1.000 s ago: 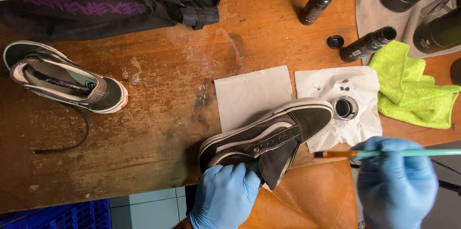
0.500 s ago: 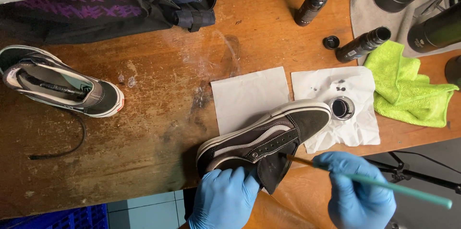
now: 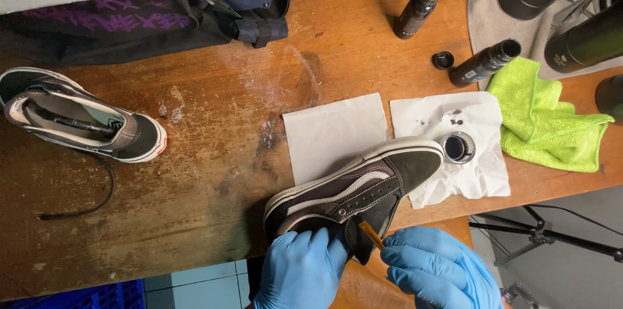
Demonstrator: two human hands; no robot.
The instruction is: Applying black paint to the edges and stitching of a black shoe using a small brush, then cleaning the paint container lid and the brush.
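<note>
Head view: your gloved left hand [image 3: 302,270] closes its grip on the heel of the dark sneaker [image 3: 354,189], which overhangs the desk's [image 3: 195,173] near edge. Your right hand [image 3: 438,270] pinches a small brush [image 3: 371,234] against the tongue. An open jar [image 3: 459,147] sits just beside the toe; bare wood lies open leftward toward the second sneaker [image 3: 81,121].

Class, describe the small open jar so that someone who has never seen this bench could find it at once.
Start at the wooden bench and find the dark shoe at its near edge, held by the left hand. Just past the shoe's toe, the jar stands on a stained white paper. Unlike the tall black bottles behind, it is short, round and silver-rimmed.
</note>
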